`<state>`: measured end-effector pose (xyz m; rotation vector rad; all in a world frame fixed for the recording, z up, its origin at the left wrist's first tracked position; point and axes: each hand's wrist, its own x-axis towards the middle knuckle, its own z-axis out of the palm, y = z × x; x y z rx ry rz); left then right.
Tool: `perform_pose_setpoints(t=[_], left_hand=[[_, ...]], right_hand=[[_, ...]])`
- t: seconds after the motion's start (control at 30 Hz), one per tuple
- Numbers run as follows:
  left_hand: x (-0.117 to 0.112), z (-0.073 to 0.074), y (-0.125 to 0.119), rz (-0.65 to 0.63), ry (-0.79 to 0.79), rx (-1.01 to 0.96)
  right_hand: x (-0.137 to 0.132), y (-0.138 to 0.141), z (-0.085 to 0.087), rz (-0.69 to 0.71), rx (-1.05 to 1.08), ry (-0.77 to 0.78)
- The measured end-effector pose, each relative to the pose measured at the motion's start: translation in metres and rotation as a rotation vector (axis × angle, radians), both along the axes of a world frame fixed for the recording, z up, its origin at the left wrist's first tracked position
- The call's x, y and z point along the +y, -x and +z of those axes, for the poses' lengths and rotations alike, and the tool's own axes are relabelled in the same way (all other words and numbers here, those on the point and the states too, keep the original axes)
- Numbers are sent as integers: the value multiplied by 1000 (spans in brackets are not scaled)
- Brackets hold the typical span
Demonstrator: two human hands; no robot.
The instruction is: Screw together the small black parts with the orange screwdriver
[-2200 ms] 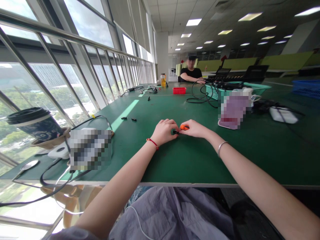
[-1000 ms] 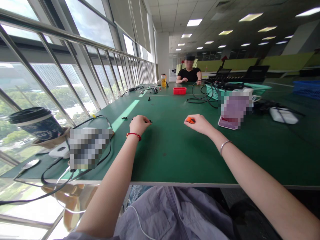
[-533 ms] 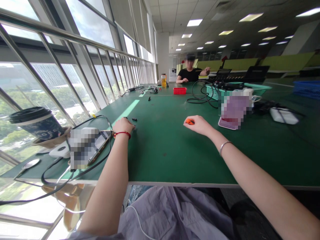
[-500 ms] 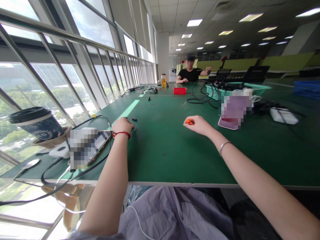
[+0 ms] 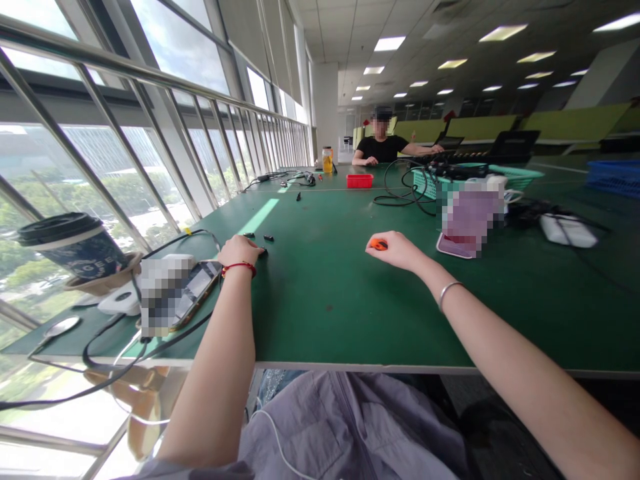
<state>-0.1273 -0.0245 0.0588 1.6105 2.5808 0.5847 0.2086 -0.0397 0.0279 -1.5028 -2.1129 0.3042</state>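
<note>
My left hand (image 5: 240,251) is low over the green table, back up, a red bracelet on its wrist. Its fingers are mostly hidden behind the hand. A small black piece (image 5: 265,251) shows right at its fingertips; whether it is held I cannot tell. Two similar pieces lie just beyond, one black piece (image 5: 269,238) and another black piece (image 5: 249,235). My right hand (image 5: 395,248) is closed around a small orange-and-black object (image 5: 379,245), whose kind is covered by the fingers. That hand rests at the table's middle right.
A phone (image 5: 203,287), cables and a lidded cup (image 5: 75,247) stand at left by the railing. Farther back are a red box (image 5: 359,181), a jar (image 5: 327,161) and a green basket (image 5: 520,179). A pink phone-like slab (image 5: 470,220) leans at right. Someone sits opposite.
My left hand has shifted slightly left, and the black pieces beside it show more fully. My right hand stays in place with the orange object. The person opposite has lowered an arm.
</note>
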Motion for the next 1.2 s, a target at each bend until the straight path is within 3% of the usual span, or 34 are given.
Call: perform_pose_setpoints(t=[0.33,0.57,0.7,0.97,1.07,1.2], left_hand=[[-5,3,-5,-16,31,-14],[5,-6,5,-60,-3,-83],[14,-16,-11,-283,-28,-220],[10,-45,-107,-853,-33,-495],[2,-53,-129,-932,-66,-501],[-2,-59,-137,-978,-86,-493]], right_hand=[[-1,1,1,0,-12,16],[-3,3,1,-6,-39,2],[-5,6,2,8,-55,-1],[-6,14,-1,-5,-111,-8],[-6,14,-1,-6,-122,-10],[-5,15,0,32,-135,36]])
